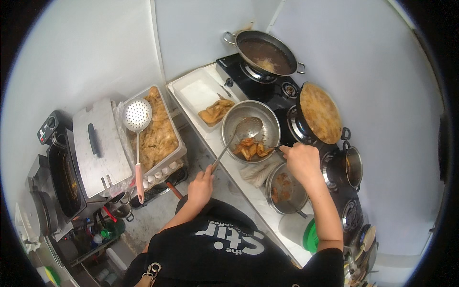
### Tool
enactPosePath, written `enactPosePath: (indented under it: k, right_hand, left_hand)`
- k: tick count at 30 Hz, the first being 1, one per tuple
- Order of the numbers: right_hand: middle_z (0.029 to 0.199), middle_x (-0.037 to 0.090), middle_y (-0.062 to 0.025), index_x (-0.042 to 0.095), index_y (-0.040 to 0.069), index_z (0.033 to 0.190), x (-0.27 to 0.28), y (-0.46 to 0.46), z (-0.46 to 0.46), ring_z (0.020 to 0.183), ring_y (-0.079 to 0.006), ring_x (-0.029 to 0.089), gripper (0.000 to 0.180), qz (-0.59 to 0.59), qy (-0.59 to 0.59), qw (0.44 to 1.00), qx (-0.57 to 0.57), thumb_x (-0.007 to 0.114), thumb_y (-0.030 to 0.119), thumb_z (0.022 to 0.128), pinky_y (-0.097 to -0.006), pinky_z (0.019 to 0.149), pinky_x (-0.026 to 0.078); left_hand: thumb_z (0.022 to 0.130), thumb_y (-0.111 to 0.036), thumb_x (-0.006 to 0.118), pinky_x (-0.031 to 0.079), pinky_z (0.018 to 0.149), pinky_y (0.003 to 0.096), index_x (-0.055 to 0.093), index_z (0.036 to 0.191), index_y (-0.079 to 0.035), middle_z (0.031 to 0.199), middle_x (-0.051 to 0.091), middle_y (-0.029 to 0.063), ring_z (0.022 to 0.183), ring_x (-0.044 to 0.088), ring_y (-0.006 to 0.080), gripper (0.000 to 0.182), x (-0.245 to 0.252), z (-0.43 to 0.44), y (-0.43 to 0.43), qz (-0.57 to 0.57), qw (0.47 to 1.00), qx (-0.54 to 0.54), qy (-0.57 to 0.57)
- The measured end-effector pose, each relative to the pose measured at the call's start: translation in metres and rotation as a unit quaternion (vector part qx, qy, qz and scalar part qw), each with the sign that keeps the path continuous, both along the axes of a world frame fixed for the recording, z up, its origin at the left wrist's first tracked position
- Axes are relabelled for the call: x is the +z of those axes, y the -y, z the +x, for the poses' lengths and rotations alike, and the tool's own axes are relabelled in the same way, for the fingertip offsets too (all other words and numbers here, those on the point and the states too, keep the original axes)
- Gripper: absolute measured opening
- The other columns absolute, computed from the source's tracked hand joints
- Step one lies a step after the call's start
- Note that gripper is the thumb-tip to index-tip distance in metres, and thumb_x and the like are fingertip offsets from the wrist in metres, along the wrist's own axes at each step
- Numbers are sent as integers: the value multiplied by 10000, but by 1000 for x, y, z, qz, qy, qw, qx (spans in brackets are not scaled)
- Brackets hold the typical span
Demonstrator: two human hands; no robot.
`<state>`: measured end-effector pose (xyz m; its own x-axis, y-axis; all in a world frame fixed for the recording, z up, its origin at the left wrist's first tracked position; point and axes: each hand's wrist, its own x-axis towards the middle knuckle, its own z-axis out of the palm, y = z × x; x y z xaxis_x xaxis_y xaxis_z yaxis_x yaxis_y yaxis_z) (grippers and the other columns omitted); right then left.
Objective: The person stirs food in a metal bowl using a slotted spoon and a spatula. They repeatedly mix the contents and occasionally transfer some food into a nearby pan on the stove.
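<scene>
My left hand (200, 187) grips the long handle of a metal ladle (248, 127), whose round bowl rests inside a perforated steel bowl (269, 120). Several browned fried chicken pieces (251, 150) lie in the near part of that bowl. My right hand (303, 162) is closed on the dark handle of a thin metal utensil (264, 144) that reaches over the bowl's right rim to the chicken; its tip is hard to make out. A crumpled cloth (256, 173) lies beside the bowl. Nearby, a second steel pan (287, 195) contains brown bits.
A wok of dark oil (265, 50) and a pan of bubbling oil (320, 113) sit on gas burners. A steel pot (353, 168) stands farther right. Seasoned meat (217, 111) lies in a plastic tray (195, 80). At left are a full plastic bin (181, 143), a skimmer (137, 114) and a lidded fryer (104, 143).
</scene>
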<state>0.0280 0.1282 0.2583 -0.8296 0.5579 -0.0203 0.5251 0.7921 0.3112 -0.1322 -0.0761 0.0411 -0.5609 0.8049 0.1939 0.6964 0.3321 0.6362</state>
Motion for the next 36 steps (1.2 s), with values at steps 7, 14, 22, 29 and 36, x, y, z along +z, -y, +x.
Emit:
enactPosePath:
  k: [7, 14, 22, 29, 36]
  right_hand:
    - [703, 647, -137, 723, 123, 837, -4, -8, -7, 677, -283, 671, 183, -40, -4, 999, 5, 567, 97, 745, -384, 569, 517]
    - [721, 662, -120, 739, 143, 950, -7, -22, -18, 691, -268, 655, 200, -57, 39, 998, 2, 681, 195, 767, -394, 603, 497]
    - [744, 667, -120, 732, 168, 983, -14, -33, -20, 757, -289, 653, 221, -101, 39, 994, -27, 680, 206, 771, -411, 652, 497]
    - [830, 682, -138, 724, 183, 1012, -27, -51, 2, 803, -305, 659, 237, -139, 25, 986, -91, 664, 217, 786, -419, 698, 513]
    - [910, 690, -134, 693, 249, 1098, -43, -39, 49, 849, -311, 664, 290, -160, 4, 971, -179, 607, 223, 822, -420, 743, 529]
  left_hand:
    - [891, -189, 569, 525, 516, 436, 549, 1250, -103, 790, 590, 150, 574, 617, 349, 369, -3, 1, 1, 1, 1000, -4, -11]
    - [887, -179, 573, 517, 503, 435, 548, 1250, -105, 775, 579, 148, 562, 606, 350, 372, -2, 4, 3, 3, 1000, -4, -12]
    - [888, -182, 573, 520, 516, 438, 541, 1259, -112, 786, 582, 143, 575, 609, 355, 379, -1, 6, 2, -5, 1000, 1, 0]
    - [887, -167, 568, 522, 558, 455, 542, 1252, -103, 823, 597, 167, 631, 620, 369, 371, 1, 4, -2, -11, 1000, -5, 8]
    - [887, -147, 567, 517, 592, 452, 545, 1239, -77, 833, 596, 188, 684, 620, 380, 360, 9, 0, -3, 23, 1000, -6, 20]
